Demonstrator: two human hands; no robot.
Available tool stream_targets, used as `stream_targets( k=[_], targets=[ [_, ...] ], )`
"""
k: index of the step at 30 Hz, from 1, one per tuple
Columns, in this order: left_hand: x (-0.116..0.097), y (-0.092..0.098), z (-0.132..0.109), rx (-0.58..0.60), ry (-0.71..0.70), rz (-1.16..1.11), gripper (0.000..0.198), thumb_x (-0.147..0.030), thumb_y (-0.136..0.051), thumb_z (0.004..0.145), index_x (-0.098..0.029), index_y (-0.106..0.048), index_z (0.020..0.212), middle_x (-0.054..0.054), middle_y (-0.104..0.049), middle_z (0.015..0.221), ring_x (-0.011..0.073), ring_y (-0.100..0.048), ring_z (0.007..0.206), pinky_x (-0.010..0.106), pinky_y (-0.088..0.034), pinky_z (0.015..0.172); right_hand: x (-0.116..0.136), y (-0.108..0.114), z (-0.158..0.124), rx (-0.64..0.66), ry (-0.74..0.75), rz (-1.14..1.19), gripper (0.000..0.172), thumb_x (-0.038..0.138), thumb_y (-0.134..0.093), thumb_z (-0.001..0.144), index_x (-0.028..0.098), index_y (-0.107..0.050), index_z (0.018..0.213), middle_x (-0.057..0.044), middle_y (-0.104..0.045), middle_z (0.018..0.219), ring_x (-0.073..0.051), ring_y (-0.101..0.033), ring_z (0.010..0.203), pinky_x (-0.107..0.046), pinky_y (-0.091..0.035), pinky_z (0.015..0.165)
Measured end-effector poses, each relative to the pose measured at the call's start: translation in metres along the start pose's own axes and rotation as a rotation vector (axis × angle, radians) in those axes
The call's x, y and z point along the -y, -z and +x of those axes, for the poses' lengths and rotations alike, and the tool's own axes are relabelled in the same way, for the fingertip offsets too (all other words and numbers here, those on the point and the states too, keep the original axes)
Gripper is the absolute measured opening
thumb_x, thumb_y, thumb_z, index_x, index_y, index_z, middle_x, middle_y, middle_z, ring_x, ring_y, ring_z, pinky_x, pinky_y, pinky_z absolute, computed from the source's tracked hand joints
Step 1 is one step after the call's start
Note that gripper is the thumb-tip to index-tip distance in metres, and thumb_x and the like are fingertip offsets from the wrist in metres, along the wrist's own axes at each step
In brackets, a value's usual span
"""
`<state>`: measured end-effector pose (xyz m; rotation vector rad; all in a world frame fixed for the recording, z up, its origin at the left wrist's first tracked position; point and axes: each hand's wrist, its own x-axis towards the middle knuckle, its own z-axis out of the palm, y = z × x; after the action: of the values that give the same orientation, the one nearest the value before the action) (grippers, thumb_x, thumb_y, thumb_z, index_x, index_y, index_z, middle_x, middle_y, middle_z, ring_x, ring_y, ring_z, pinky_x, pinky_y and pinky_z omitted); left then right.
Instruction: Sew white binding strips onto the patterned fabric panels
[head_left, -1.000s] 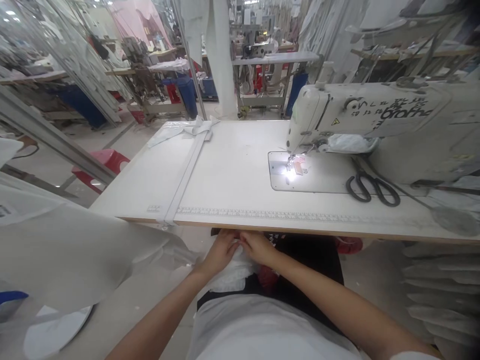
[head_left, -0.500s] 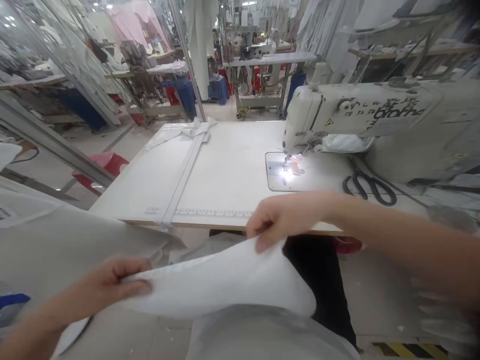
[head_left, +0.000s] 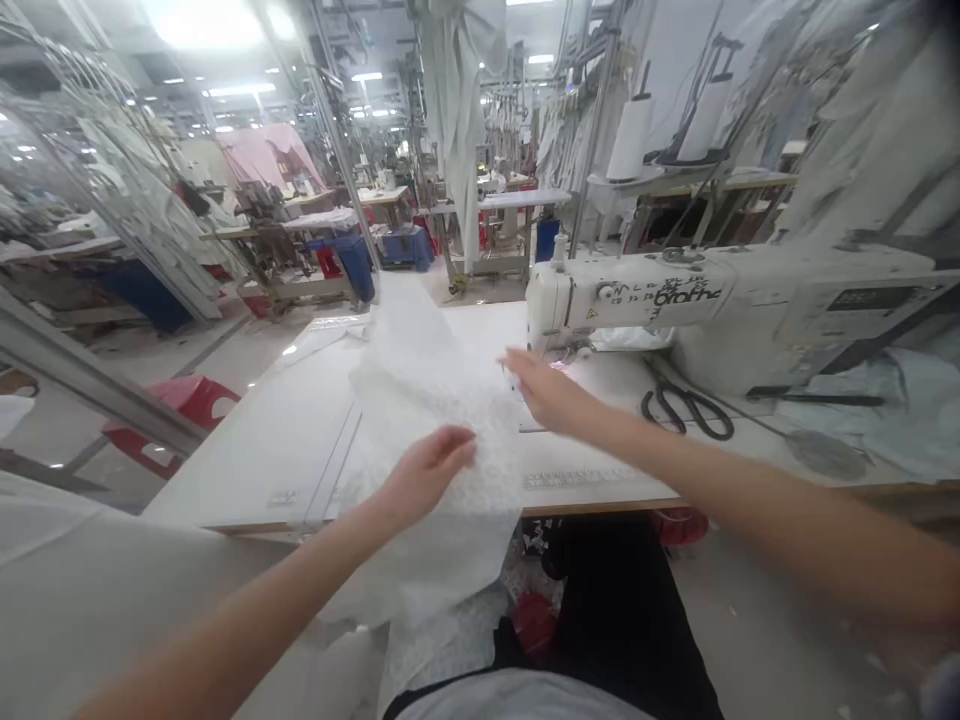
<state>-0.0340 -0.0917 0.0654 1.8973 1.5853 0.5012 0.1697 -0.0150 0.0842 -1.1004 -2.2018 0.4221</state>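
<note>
A large white fabric piece (head_left: 442,390) is spread over the sewing table and hangs down over its front edge. My left hand (head_left: 431,468) is on the fabric, thumb and fingers drawn together on it. To the right of the cloth, my right hand (head_left: 546,392) reaches in front of the sewing machine (head_left: 637,290), fingers stretched forward and holding nothing that I can see. The fingertips come close to the needle area, which the hand partly hides. Black scissors (head_left: 686,408) lie on the table right of that hand.
The white table (head_left: 232,440) has a printed ruler (head_left: 562,482) along its front edge. Pale cloth (head_left: 892,410) is heaped at the right. A red stool (head_left: 169,420) stands at the left. Thread cones (head_left: 631,138) stand behind the machine.
The white fabric, earlier stretched between both hands over my lap, now lies on the table. My right hand has released it and moved forward; my left hand has moved right and forward. The view has tilted up.
</note>
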Motion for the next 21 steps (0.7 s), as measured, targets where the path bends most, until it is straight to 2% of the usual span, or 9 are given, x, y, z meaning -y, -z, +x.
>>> stream_targets(
  k=[2, 4, 6, 7, 9, 12, 15, 17, 21],
  targets=[
    [0.017, -0.012, 0.036, -0.136, -0.003, 0.145, 0.037, -0.036, -0.038, 0.089, -0.015, -0.049, 0.118, 0.015, -0.051, 0.124, 0.0249, -0.053, 0.107, 0.038, -0.045, 0.087, -0.004, -0.015, -0.061, 0.081, -0.104, 0.03, 0.023, 0.016, -0.04, 0.086, 0.016, -0.06, 0.097, -0.008, -0.064, 0.086, -0.021, -0.059, 0.077, -0.036, -0.045, 0.074],
    [0.033, -0.018, 0.061, -0.159, -0.005, 0.232, 0.037, -0.032, -0.044, 0.085, -0.013, -0.049, 0.117, 0.018, -0.043, 0.132, 0.0314, -0.041, 0.12, 0.046, -0.038, 0.095, -0.006, -0.035, -0.116, 0.322, -0.344, 0.146, 0.03, 0.032, -0.044, 0.087, 0.016, -0.062, 0.069, -0.004, -0.059, 0.059, -0.019, -0.056, 0.057, -0.033, -0.045, 0.061],
    [0.04, -0.024, 0.079, -0.146, -0.023, 0.304, 0.036, -0.033, -0.046, 0.084, -0.014, -0.051, 0.115, 0.019, -0.041, 0.133, 0.0364, -0.031, 0.127, 0.054, -0.033, 0.096, -0.008, -0.062, -0.152, 0.419, -0.498, 0.399, 0.023, 0.037, -0.055, 0.08, 0.017, -0.065, 0.079, -0.005, -0.064, 0.068, -0.022, -0.061, 0.068, -0.034, -0.048, 0.066],
    [0.041, -0.028, 0.087, -0.138, -0.033, 0.335, 0.036, -0.034, -0.045, 0.085, -0.015, -0.051, 0.115, 0.018, -0.04, 0.134, 0.0381, -0.027, 0.128, 0.058, -0.032, 0.095, -0.01, -0.077, -0.161, 0.349, -0.504, 0.515, 0.023, 0.034, -0.062, 0.075, 0.018, -0.065, 0.091, -0.007, -0.066, 0.085, -0.026, -0.06, 0.086, -0.037, -0.046, 0.079],
    [0.038, -0.034, 0.103, -0.122, -0.057, 0.386, 0.037, -0.035, -0.039, 0.088, -0.016, -0.049, 0.118, 0.018, -0.038, 0.136, 0.0388, -0.023, 0.13, 0.063, -0.03, 0.093, -0.012, -0.107, -0.163, 0.205, -0.498, 0.767, 0.051, 0.032, -0.075, 0.061, 0.02, -0.06, 0.109, -0.009, -0.059, 0.115, -0.029, -0.045, 0.116, -0.041, -0.031, 0.101],
    [0.034, -0.032, 0.134, -0.079, -0.116, 0.443, 0.038, -0.034, -0.034, 0.091, -0.02, -0.044, 0.124, 0.013, -0.036, 0.14, 0.0337, -0.021, 0.133, 0.062, -0.026, 0.097, -0.005, -0.136, -0.148, 0.2, -0.523, 1.026, 0.058, 0.045, -0.075, 0.058, 0.019, -0.061, 0.108, -0.01, -0.062, 0.11, -0.031, -0.051, 0.111, -0.045, -0.037, 0.096],
    [0.036, -0.017, 0.159, -0.02, -0.182, 0.486, 0.043, -0.038, -0.037, 0.09, -0.022, -0.041, 0.13, 0.009, -0.033, 0.144, 0.0292, -0.021, 0.134, 0.057, -0.022, 0.102, 0.003, -0.134, -0.147, 0.319, -0.536, 1.198, 0.061, 0.055, -0.072, 0.057, 0.017, -0.063, 0.105, -0.008, -0.068, 0.088, -0.029, -0.063, 0.086, -0.041, -0.05, 0.076],
    [0.038, -0.01, 0.164, 0.009, -0.213, 0.507, 0.048, -0.042, -0.037, 0.089, -0.022, -0.037, 0.133, 0.008, -0.03, 0.146, 0.0282, -0.019, 0.135, 0.055, -0.021, 0.104, 0.001, -0.12, -0.16, 0.41, -0.546, 1.292, 0.063, 0.052, -0.075, 0.054, 0.018, -0.063, 0.107, -0.006, -0.068, 0.088, -0.027, -0.064, 0.085, -0.038, -0.05, 0.076],
    [0.032, -0.024, 0.138, 0.067, -0.256, 0.528, 0.058, -0.05, -0.037, 0.087, -0.024, -0.03, 0.139, 0.007, -0.023, 0.149, 0.031, -0.015, 0.137, 0.06, -0.017, 0.104, -0.022, -0.103, -0.194, 0.51, -0.637, 0.883, 0.032, 0.051, -0.069, 0.057, 0.033, -0.072, 0.084, 0.001, -0.069, 0.081, -0.029, -0.066, 0.087, -0.036, -0.05, 0.07]
  ],
)
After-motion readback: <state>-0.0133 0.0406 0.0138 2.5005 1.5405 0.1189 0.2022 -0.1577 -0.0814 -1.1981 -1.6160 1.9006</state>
